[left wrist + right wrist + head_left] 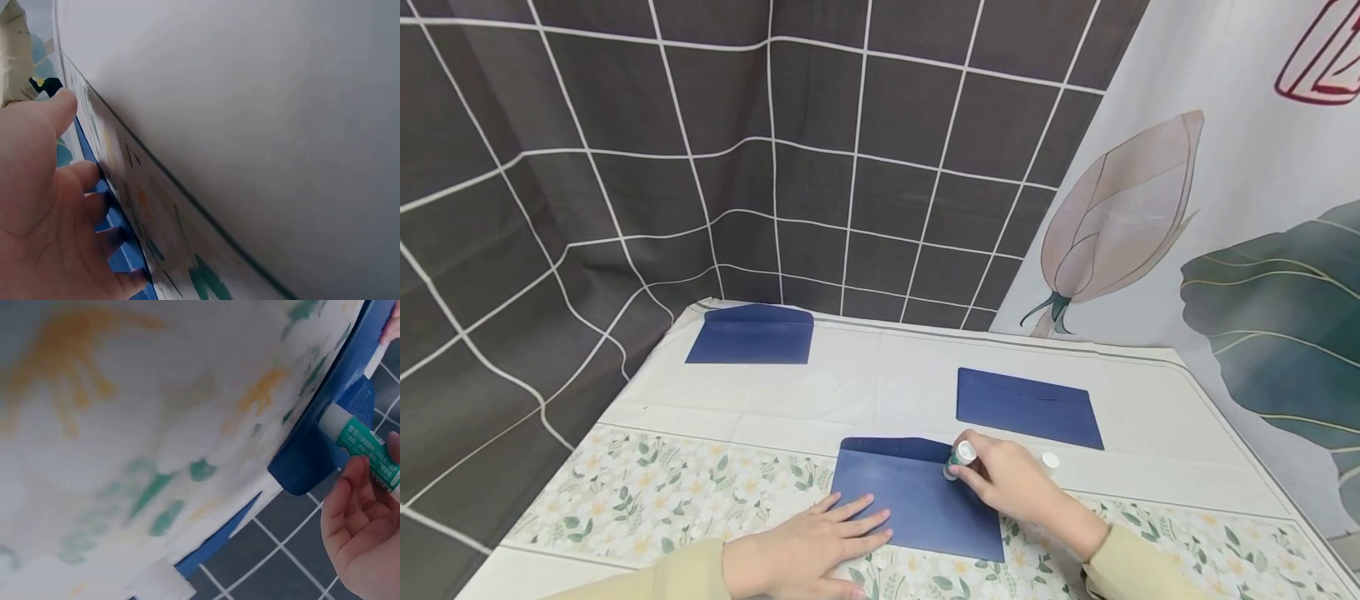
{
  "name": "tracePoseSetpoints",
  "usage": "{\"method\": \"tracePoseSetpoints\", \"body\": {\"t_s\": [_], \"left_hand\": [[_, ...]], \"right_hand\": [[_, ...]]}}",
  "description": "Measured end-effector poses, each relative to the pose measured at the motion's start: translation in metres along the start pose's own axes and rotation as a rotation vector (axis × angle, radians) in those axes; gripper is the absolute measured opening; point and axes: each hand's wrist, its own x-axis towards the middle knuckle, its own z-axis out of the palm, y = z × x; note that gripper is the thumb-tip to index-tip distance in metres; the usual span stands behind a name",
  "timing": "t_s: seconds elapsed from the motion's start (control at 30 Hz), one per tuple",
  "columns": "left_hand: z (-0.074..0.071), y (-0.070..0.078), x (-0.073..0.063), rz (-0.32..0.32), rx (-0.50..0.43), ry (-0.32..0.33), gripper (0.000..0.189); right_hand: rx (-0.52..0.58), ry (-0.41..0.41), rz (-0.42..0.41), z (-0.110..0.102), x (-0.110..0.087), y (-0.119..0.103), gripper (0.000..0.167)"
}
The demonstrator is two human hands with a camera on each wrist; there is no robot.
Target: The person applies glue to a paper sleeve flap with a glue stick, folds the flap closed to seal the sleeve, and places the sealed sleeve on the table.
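Note:
A blue envelope with its flap unfolded lies on the table in front of me. My left hand rests on its left part, fingers spread and straight. In the left wrist view the fingers of the left hand reach over the blue paper. My right hand pinches a green and white glue stick between thumb and fingers. In the right wrist view the end of the glue stick is at the envelope's flap. Its white cap stands on the table beyond my right hand.
Another blue envelope lies at the far left, its flap unfolded. A further blue envelope lies behind my right hand. A floral-and-white cloth covers the table. Dark checked fabric hangs along the back edge.

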Motion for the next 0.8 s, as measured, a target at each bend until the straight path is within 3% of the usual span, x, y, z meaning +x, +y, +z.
{"method": "tracePoseSetpoints", "body": {"t_s": [0.1, 0.23, 0.57, 0.8], "left_hand": [[0.000, 0.000, 0.000, -0.008, 0.026, -0.010, 0.066], [-0.001, 0.001, 0.000, -0.011, 0.041, -0.013, 0.068], [-0.005, 0.002, 0.001, -0.042, -0.033, -0.053, 0.070], [-0.002, 0.002, 0.002, -0.057, 0.007, -0.069, 0.071]], "right_hand": [[-0.048, 0.015, -0.082, 0.002, 0.004, -0.003, 0.015], [-0.047, 0.002, -0.119, 0.004, 0.009, -0.005, 0.014], [-0.028, 0.005, -0.132, 0.003, 0.010, -0.001, 0.015], [-0.045, 0.005, -0.134, 0.000, 0.004, 0.003, 0.016]]}}
